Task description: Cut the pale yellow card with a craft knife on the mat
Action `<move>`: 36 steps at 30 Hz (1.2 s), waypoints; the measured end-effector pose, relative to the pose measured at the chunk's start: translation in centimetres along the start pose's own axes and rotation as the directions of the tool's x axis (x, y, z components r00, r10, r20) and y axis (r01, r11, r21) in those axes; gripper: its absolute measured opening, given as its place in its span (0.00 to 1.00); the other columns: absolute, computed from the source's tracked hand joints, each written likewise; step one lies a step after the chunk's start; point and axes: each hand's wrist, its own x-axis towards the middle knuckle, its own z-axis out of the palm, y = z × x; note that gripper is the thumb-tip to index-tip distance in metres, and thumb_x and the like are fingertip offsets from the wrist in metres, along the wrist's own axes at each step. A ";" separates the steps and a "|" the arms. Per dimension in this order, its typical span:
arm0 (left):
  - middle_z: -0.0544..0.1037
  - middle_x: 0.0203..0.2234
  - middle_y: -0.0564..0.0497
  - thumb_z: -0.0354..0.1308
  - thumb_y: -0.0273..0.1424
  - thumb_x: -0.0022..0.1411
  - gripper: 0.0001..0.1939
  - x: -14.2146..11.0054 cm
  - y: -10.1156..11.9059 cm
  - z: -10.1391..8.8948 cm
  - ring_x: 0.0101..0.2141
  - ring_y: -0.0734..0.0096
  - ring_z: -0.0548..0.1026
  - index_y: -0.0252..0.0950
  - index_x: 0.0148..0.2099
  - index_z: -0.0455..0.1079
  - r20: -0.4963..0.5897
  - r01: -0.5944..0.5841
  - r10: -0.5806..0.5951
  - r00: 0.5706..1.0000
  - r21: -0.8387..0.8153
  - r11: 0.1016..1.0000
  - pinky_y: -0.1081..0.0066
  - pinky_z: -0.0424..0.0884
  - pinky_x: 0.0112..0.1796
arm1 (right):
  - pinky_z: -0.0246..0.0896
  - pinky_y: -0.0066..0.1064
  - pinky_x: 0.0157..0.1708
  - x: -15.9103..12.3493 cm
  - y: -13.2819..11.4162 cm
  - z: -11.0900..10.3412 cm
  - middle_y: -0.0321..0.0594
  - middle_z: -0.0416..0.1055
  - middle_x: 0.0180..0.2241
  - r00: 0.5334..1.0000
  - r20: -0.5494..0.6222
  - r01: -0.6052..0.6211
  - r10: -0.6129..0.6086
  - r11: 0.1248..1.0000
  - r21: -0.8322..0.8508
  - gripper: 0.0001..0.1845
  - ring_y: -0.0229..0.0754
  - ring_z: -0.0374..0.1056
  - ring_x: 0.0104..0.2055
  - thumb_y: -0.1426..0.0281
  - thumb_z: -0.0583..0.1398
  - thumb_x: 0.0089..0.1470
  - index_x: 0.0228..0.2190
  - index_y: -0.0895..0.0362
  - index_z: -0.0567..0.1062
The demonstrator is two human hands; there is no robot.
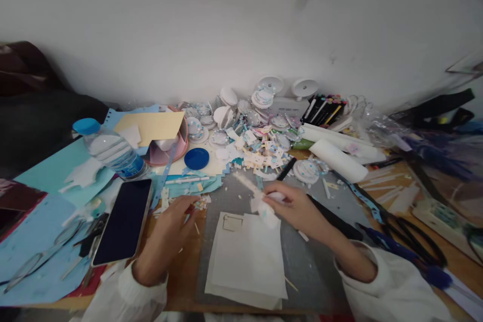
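My right hand (292,206) is closed on a small white paper piece (267,214) above the cutting mat. The piece is smeared by motion, with a pale strip (245,182) reaching up and left from it, so its exact shape is hard to make out. Below it, white paper sheets (247,266) lie in a loose stack, the top one with a small drawn rectangle near its upper left corner. My left hand (169,234) hovers low over the wooden table beside small paper scraps (202,202), thumb and fingers apart, seemingly with nothing in them.
A phone (124,221) and a water bottle (113,151) stand left. Behind are a blue lid (196,158), heaped paper cutouts (260,151) and beaded round pieces. Scissors (411,241), a white roll (337,161) and markers (326,110) are right, on or beyond the grey mat (317,276).
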 end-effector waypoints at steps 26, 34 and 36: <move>0.69 0.59 0.45 0.48 0.31 0.69 0.18 -4.4 -1.6 -0.3 0.60 0.60 0.64 0.41 0.60 0.63 -0.043 0.074 -0.080 0.996 -0.121 0.990 0.56 0.62 0.60 | 0.59 0.40 0.57 3.0 -4.2 7.6 0.50 0.64 0.53 0.901 0.294 0.355 -0.320 0.932 -0.075 0.21 0.47 0.60 0.57 0.73 0.56 0.57 0.53 0.59 0.65; 0.77 0.50 0.44 0.45 0.33 0.70 0.16 -2.4 -1.8 -0.2 0.50 0.63 0.75 0.36 0.54 0.68 -0.063 0.185 -0.203 0.977 -0.215 0.959 0.63 0.70 0.53 | 0.57 0.55 0.53 6.1 -6.5 13.6 0.63 0.59 0.55 0.873 0.349 0.431 -0.341 0.875 -0.222 0.38 0.64 0.54 0.57 0.60 0.65 0.50 0.55 0.70 0.62; 0.80 0.44 0.46 0.46 0.34 0.70 0.14 -3.0 -1.2 -0.9 0.44 0.66 0.78 0.37 0.50 0.71 -0.043 0.192 -0.207 0.977 -0.228 0.955 0.68 0.73 0.46 | 0.59 0.51 0.51 6.1 -6.5 13.8 0.57 0.65 0.48 0.852 0.377 0.464 -0.363 0.857 -0.225 0.25 0.58 0.58 0.52 0.66 0.62 0.54 0.49 0.67 0.67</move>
